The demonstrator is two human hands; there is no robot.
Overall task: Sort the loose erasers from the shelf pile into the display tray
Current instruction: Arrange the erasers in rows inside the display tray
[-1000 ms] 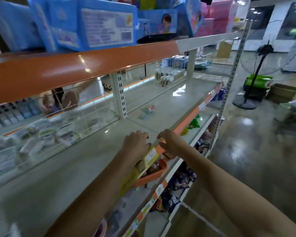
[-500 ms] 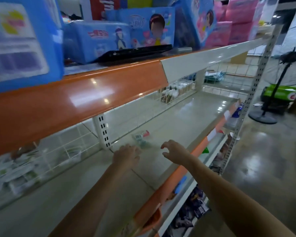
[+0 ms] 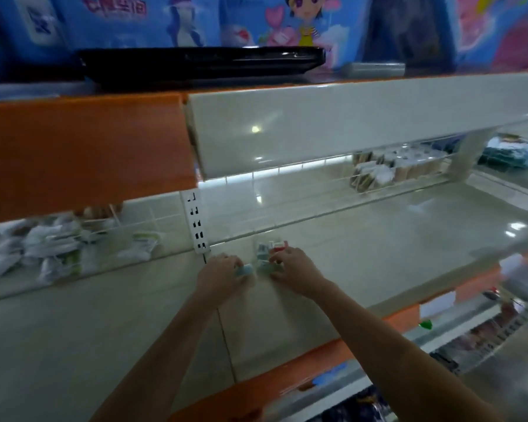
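Writing on the blue packages (image 3: 153, 19) along the top shelf is large, red and blurred, not legible; one package shows a cartoon child in a yellow top, another a penguin-like figure. In front of them lies a flat black tray (image 3: 201, 60), resting on the top shelf above an orange front strip (image 3: 83, 153) and a pale grey one beside it. Below, both bare forearms reach forward from the bottom of the view onto the pale shelf (image 3: 378, 254), meeting at a small pile of erasers (image 3: 267, 252) that sits near the back of the shelf, just right of the white slotted upright (image 3: 197, 223). The erasers are small wrapped blocks in green, white and red; their printing is too blurred to read. The left hand (image 3: 221, 274) lies knuckles up with fingers curled, pinching a small pale blue-green eraser (image 3: 245, 270) at its fingertips, just left of the pile. The right hand (image 3: 290, 269) is also knuckles up, fingers bent down onto the right side of the pile and touching it; whether it has actually closed round a piece cannot be told. Behind a wire divider to the left lie white packets (image 3: 43, 248), and further right a wire basket (image 3: 393, 169) holds small boxed goods.
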